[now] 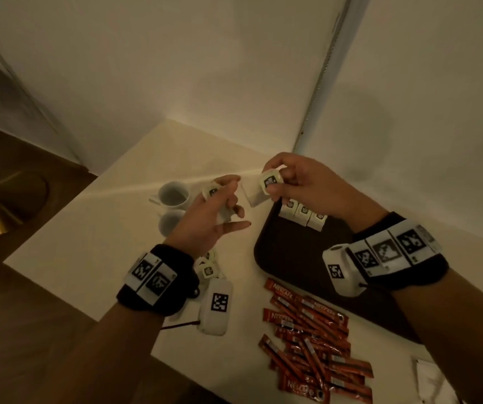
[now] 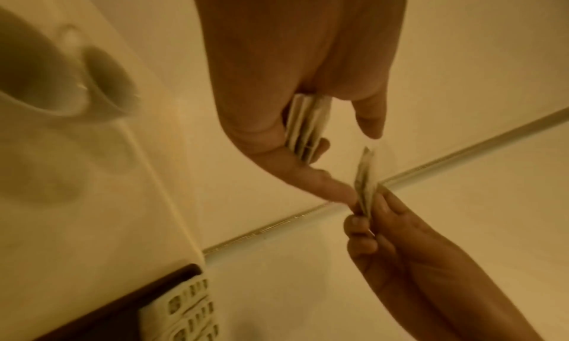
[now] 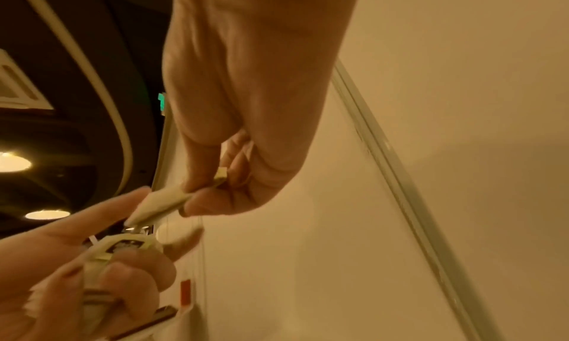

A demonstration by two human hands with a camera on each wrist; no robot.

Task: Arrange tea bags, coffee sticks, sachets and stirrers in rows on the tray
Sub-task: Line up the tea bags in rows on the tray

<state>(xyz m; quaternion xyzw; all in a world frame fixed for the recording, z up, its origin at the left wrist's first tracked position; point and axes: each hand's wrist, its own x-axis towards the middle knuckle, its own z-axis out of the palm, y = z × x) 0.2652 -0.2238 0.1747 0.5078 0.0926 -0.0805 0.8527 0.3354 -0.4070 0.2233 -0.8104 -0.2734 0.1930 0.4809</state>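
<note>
Right now your right hand (image 1: 298, 182) pinches one white tea bag (image 1: 268, 185) between thumb and curled fingers, holding it in the air just past the far-left corner of the dark tray (image 1: 295, 266). Your left hand (image 1: 211, 217), a little to the left of that corner, has its fingers curled round a small stack of tea bags (image 2: 305, 124), with the index finger stretched out towards the bag in your right hand; in the left wrist view its tip seems to touch that bag, though blur leaves this unsure.

On the tray, a short row of tea bags (image 1: 303, 215) lies along the far edge, side by side, directly beneath your right hand. Off the tray to its left, more loose tea bags (image 1: 206, 266) lie on the pale table (image 1: 94, 243), partly hidden by your left wrist. Two white cups (image 1: 173, 195) stand further left and beyond, near your left hand. Red coffee sticks (image 1: 313, 354) lie in a jumbled heap on the table just off the tray's near edge.
</note>
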